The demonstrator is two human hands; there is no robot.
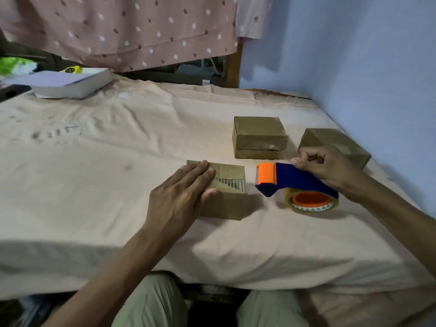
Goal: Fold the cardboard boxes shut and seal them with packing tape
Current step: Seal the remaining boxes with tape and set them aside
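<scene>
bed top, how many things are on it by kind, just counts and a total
cardboard boxes: 3 (one under the left hand at, one behind it, one at far right)
tape dispenser: 1, held by the right hand
white book: 1
total: 5

Three boxes (226, 182) (258, 135) (337, 142), one tape dispenser (295, 182)

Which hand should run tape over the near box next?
Right, probably. The right hand already grips the tape dispenser just beside the near box, while the left hand lies flat on it, holding it down.
</scene>
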